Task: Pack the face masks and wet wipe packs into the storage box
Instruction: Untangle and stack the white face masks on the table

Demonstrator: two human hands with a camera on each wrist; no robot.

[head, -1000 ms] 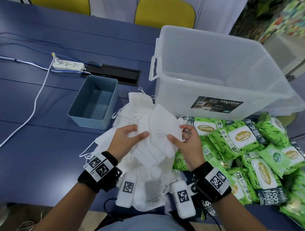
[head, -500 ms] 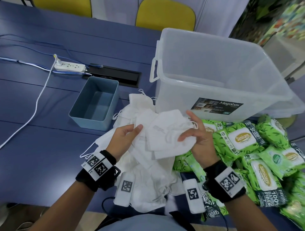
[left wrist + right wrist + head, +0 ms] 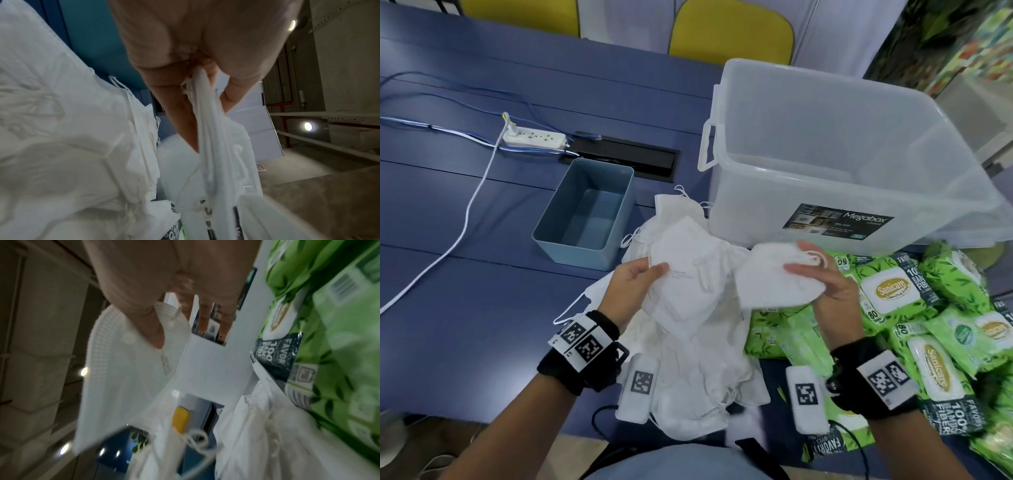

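A heap of white face masks (image 3: 688,373) lies on the blue table in front of me. My left hand (image 3: 635,284) pinches a small stack of masks (image 3: 681,281) above the heap; the left wrist view shows their edges (image 3: 207,129) squeezed between thumb and fingers. My right hand (image 3: 822,274) holds a single folded mask (image 3: 770,281) just right of that stack, thumb on top (image 3: 131,366). Green wet wipe packs (image 3: 893,291) are piled at the right. The clear storage box (image 3: 825,192) stands behind them, with nothing visible inside.
A small blue-grey bin (image 3: 589,216) sits left of the masks. A white power strip (image 3: 534,139) with cables and a black cable hatch (image 3: 626,159) lie further back. Two yellow chairs (image 3: 729,31) stand beyond the table's far edge.
My right hand has drawn one mask off the stack and carried it to the right, toward the box. The left hand keeps its hold on the other masks.
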